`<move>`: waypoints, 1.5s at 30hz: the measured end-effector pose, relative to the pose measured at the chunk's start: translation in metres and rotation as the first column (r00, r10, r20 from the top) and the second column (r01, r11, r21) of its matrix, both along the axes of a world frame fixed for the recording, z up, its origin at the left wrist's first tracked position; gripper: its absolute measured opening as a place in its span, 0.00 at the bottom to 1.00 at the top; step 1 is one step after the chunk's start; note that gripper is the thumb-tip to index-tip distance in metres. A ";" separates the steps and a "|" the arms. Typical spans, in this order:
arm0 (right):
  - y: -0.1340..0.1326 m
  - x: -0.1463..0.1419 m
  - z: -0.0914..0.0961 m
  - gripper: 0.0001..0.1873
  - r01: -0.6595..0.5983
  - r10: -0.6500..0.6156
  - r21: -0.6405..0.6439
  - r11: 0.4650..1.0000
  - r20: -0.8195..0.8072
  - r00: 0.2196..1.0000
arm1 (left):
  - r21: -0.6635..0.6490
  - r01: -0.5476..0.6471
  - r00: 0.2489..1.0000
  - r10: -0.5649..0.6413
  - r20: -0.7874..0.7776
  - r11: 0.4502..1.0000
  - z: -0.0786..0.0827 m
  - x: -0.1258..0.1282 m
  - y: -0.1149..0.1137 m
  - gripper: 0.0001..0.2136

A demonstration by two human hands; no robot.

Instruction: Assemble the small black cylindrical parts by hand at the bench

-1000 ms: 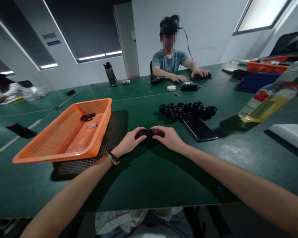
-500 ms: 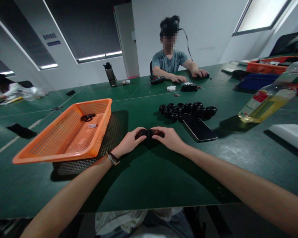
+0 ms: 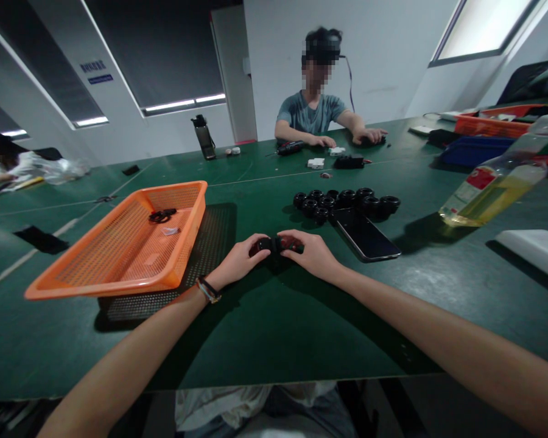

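The left hand point(image 3: 241, 260) and right hand point(image 3: 314, 254), nearly closed, pinch a black part point(image 3: 276, 244) from either side at the counter's point(image 3: 274, 340) near middle, likely to steady it; black pieces point(image 3: 309, 207) sit farther right, apparently grouped for easy reach

Flat on the green tabletop point(image 3: 256, 340), a phone point(image 3: 368, 236), with a part-full bottle point(image 3: 488, 188) to its right and a blue bin point(image 3: 468, 150) beyond. At left, an orange basket point(image 3: 178, 282). Along the far side, a flask point(image 3: 203, 140) and a seated person point(image 3: 310, 115); behind, a pale wall point(image 3: 274, 42).
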State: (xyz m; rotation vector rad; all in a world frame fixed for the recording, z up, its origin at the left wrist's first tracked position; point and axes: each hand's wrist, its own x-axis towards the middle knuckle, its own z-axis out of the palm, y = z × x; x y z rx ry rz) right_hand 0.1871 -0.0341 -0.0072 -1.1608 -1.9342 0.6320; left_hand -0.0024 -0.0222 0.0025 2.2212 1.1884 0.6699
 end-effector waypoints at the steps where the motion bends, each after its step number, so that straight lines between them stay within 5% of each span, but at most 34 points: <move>1: 0.000 0.000 0.000 0.16 -0.004 0.004 -0.004 1.000 -0.014 1.000 | 0.000 0.003 1.000 -0.003 0.002 1.000 0.000 0.000 0.000 0.14; 45: 0.000 0.001 -0.002 0.18 -0.012 0.012 0.001 1.000 -0.019 1.000 | -0.027 0.000 1.000 0.000 0.013 1.000 0.000 0.000 0.000 0.15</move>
